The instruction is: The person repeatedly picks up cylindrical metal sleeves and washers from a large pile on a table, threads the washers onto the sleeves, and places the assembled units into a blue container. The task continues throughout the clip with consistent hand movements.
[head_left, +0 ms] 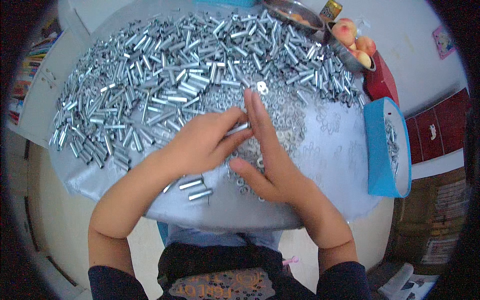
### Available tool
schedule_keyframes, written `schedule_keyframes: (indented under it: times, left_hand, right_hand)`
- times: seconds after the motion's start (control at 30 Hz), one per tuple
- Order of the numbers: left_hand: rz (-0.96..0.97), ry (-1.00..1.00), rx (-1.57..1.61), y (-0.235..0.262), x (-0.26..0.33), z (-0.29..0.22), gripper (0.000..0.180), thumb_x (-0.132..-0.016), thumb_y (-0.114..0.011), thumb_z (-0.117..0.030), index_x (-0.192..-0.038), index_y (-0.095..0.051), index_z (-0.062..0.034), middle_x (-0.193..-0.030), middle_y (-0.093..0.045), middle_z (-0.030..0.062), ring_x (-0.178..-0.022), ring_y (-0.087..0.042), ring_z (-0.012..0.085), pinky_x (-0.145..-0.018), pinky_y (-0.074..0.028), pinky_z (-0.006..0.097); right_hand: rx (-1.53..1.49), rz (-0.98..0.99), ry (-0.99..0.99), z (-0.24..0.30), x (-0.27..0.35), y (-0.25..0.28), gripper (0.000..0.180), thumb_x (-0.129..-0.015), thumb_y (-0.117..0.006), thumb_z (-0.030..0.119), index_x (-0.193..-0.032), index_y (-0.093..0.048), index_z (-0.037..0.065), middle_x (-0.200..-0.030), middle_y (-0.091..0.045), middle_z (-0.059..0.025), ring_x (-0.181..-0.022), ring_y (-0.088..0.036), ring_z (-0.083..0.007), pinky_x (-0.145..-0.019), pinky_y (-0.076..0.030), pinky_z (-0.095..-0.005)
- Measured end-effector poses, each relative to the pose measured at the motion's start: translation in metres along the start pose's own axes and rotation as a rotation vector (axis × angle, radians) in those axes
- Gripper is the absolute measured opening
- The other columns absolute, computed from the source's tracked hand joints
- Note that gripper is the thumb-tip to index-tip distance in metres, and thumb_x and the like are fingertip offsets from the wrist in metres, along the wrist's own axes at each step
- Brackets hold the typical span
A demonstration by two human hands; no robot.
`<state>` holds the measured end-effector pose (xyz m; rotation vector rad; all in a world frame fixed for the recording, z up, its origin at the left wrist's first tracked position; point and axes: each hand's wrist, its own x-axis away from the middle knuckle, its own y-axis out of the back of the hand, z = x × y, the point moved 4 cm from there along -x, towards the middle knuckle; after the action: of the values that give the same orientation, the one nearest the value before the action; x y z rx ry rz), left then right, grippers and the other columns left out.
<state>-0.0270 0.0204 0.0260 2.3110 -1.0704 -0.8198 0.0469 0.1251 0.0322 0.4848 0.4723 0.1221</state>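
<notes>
Over the middle of the table, my left hand (197,142) pinches a short silvery metal tube (237,129) between thumb and fingers. The tube's right end meets the palm side of my right hand (270,157), or lies very close to it. My right hand is held upright and flat, fingers straight and thumb apart, gripping nothing. Beneath both hands lies a spread of small metal washers (285,112). A large heap of similar metal tubes (155,65) covers the far and left parts of the table. A few loose tubes (200,194) rest near the front edge, below my left wrist.
A blue oval bin (377,172) with metal parts inside stands at the right edge. Behind it are a red box (381,82), a metal bowl of peaches (345,52), another metal bowl (285,12) and a gold can (331,9). Plastic covers the round table (340,165).
</notes>
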Motion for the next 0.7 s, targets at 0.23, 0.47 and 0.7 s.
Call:
schedule_keyframes:
  times: [0.23, 0.47, 0.7]
  left_hand:
    - [-0.111, 0.061, 0.06, 0.003, 0.003, 0.01, 0.021, -0.087, -0.048, -0.015, -0.104, -0.052, -0.0042, -0.084, -0.058, 0.0075, -0.067, -0.052, 0.0122, -0.062, -0.041, 0.025]
    - [-0.089, 0.106, 0.065, 0.006, 0.003, 0.015, 0.016, -0.086, -0.051, -0.016, -0.094, -0.055, -0.0022, -0.086, -0.058, 0.003, -0.079, -0.052, 0.0055, -0.07, -0.041, 0.021]
    - [-0.157, -0.015, -0.026, 0.001, 0.001, 0.024, 0.018, -0.085, -0.052, -0.017, -0.094, -0.055, -0.001, -0.09, -0.059, 0.0043, -0.085, -0.054, 0.0106, -0.077, -0.042, 0.024]
  right_hand:
    - [0.309, -0.37, 0.105, -0.007, 0.008, 0.025, 0.05, -0.076, -0.057, 0.006, -0.122, -0.039, -0.001, -0.126, -0.039, -0.0205, -0.118, -0.036, -0.0345, -0.099, -0.027, -0.0387]
    - [0.193, 0.146, 0.442, 0.065, 0.131, -0.053, 0.032, -0.074, -0.049, 0.018, -0.102, -0.058, 0.006, -0.089, -0.061, -0.009, -0.07, -0.06, -0.0247, -0.057, -0.049, -0.0345]
    - [0.55, 0.33, -0.173, -0.044, 0.205, -0.138, 0.029, -0.078, -0.054, 0.017, -0.105, -0.057, 0.008, -0.099, -0.058, -0.0133, -0.091, -0.056, -0.0311, -0.078, -0.046, -0.0412]
